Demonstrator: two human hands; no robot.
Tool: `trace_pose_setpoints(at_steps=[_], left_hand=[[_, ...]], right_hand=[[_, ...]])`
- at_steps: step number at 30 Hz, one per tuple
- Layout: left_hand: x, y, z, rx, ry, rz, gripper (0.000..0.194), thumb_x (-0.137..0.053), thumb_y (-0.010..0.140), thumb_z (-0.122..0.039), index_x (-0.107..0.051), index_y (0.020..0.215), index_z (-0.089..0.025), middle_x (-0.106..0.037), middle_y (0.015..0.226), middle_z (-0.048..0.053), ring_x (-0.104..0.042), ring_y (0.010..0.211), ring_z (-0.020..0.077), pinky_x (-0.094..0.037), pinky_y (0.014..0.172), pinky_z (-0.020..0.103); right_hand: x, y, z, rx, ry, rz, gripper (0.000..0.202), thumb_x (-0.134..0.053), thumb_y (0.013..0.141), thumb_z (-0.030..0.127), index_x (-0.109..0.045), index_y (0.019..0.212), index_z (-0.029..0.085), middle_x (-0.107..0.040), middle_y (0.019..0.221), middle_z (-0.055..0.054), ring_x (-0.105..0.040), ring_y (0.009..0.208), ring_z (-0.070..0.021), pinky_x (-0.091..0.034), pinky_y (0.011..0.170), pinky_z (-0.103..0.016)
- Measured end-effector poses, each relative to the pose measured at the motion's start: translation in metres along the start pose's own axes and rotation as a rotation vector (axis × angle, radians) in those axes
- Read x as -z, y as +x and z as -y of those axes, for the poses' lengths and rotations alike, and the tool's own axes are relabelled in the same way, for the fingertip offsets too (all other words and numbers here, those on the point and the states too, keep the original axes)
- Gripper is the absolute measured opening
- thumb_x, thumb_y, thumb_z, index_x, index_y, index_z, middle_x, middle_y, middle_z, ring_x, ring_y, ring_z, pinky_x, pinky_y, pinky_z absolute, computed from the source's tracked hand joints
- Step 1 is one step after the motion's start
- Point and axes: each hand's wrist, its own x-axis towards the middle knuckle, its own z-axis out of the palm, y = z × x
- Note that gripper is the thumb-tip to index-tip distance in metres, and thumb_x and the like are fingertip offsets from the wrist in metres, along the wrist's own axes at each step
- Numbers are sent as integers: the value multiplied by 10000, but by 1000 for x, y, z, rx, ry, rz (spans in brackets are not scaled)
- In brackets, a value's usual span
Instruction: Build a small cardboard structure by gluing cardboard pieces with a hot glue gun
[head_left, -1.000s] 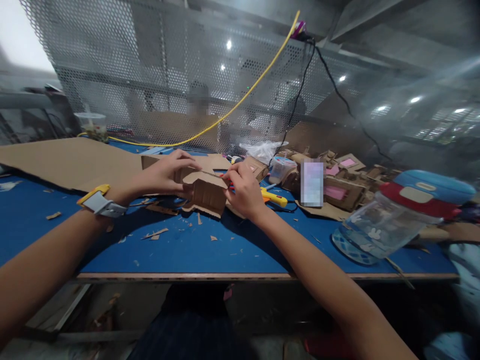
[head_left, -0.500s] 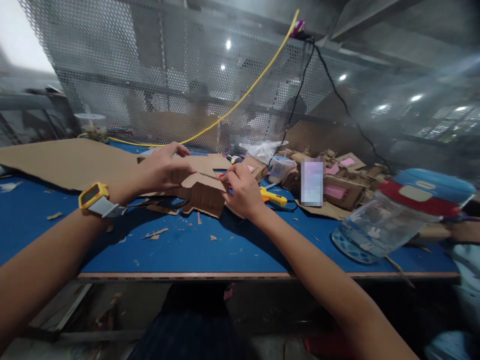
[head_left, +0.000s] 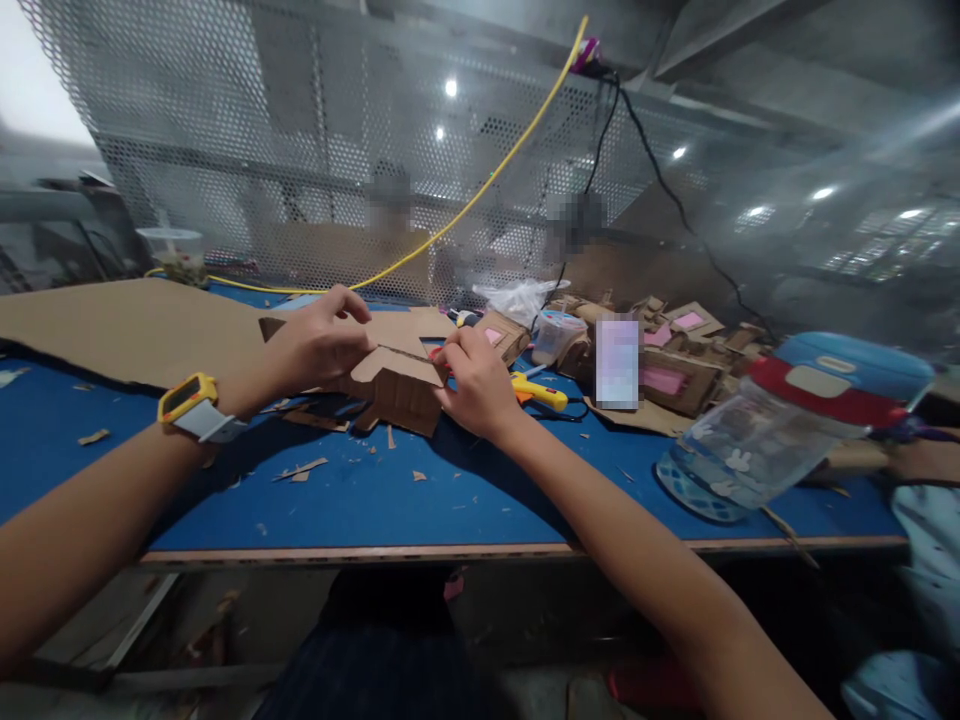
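Observation:
A folded piece of cardboard [head_left: 409,400] stands over the blue tabletop, its front panel bent down and its upper edge facing me. My left hand [head_left: 322,340], wearing a yellow watch on the wrist, is closed with curled fingers at the piece's left end; its fingertips are partly hidden. At the other end, my right hand [head_left: 480,385] pinches the right edge between thumb and fingers. Flat cardboard [head_left: 409,325] lies just behind the piece. Right of my right hand rests a yellow glue gun [head_left: 544,393]. Something red shows by my right fingertips, mostly covered.
A large cardboard sheet [head_left: 135,325] covers the table's left side. To the right are a tilted water bottle [head_left: 757,440], an upright phone [head_left: 619,362] and cardboard constructions [head_left: 675,380]. Scraps [head_left: 304,468] litter the blue table [head_left: 352,510]. A yellow cable [head_left: 480,190] hangs behind.
My left fingers have drawn in closer to the cardboard piece's edge. The right hand keeps its grip. The whole view has shifted slightly.

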Motion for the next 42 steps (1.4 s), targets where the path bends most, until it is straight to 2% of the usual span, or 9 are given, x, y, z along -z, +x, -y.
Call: trace_pose_setpoints(at_steps=[6, 14, 19, 23, 26, 29, 32, 36, 42], left_hand=[[-7, -1, -3, -26, 29, -109, 267, -538, 956, -420, -639, 787, -240, -607, 1008, 98, -614, 941, 244, -590, 818, 424], [-13, -12, 12, -78, 27, -46, 234, -564, 933, -382, -749, 1070, -342, -674, 1259, 111, -644, 1147, 323, -526, 1005, 577], [-21, -17, 22, -132, 111, -35, 304, -552, 937, -359, -711, 1194, -329, -695, 1304, 119, -604, 1281, 359, -407, 1101, 651], [-22, -17, 27, -134, 113, -9, 347, -543, 910, -366, -679, 1230, -381, -695, 1324, 88, -596, 1289, 348, -409, 1113, 630], [-21, -17, 28, -127, 149, 48, 387, -549, 888, -354, -669, 1256, -381, -691, 1338, 94, -595, 1286, 355, -437, 1098, 604], [-20, -16, 26, -124, 170, 70, 366, -525, 901, -321, -688, 1228, -328, -700, 1328, 119, -619, 1246, 361, -455, 1075, 597], [-20, -15, 25, -118, 163, 65, 352, -565, 874, -322, -696, 1200, -312, -708, 1301, 122, -626, 1226, 364, -464, 1063, 598], [-21, -15, 28, -126, 144, 45, 344, -582, 862, -335, -693, 1188, -348, -714, 1258, 104, -633, 1195, 356, -468, 1054, 610], [-28, -18, 38, -131, 79, 1, 347, -589, 864, -364, -675, 1198, -394, -696, 1279, 87, -614, 1210, 357, -470, 1047, 611]], right_hand=[[1, 0, 1, -28, 7, 17, 90, -652, 804, 114, -619, 851, 184, -598, 989, -147, -532, 940, -297, -473, 819, -415], [1, 2, -8, -26, 33, 36, 77, -665, 824, 139, -612, 841, 191, -584, 982, -129, -525, 940, -279, -471, 838, -404], [9, 1, -16, 77, 110, 41, 226, -671, 924, 395, -624, 856, 184, -571, 959, -108, -532, 925, -257, -471, 854, -407], [20, 2, -27, 63, 109, -105, 216, -567, 979, 398, -643, 1010, 198, -591, 1004, -111, -555, 979, -282, -465, 887, -439], [37, 4, -54, -190, -57, -365, 190, -532, 973, 342, -639, 1035, 198, -596, 1033, -138, -557, 1060, -329, -430, 982, -508], [61, -4, -96, -707, -233, -593, 228, -507, 927, 213, -614, 1122, 161, -566, 1184, -190, -508, 1246, -362, -368, 1093, -543], [80, -28, -135, -1289, -266, -563, 383, -571, 912, 256, -550, 1281, 155, -489, 1381, -234, -448, 1376, -375, -331, 1152, -550], [81, -66, -163, -1455, -177, -451, 643, -825, 729, 386, -564, 1245, 106, -525, 1349, -317, -496, 1330, -474, -399, 1095, -601], [68, -82, -179, -1402, -77, -337, 766, -908, 589, 366, -530, 1230, 183, -611, 1318, -220, -553, 1291, -377, -458, 1068, -483]])
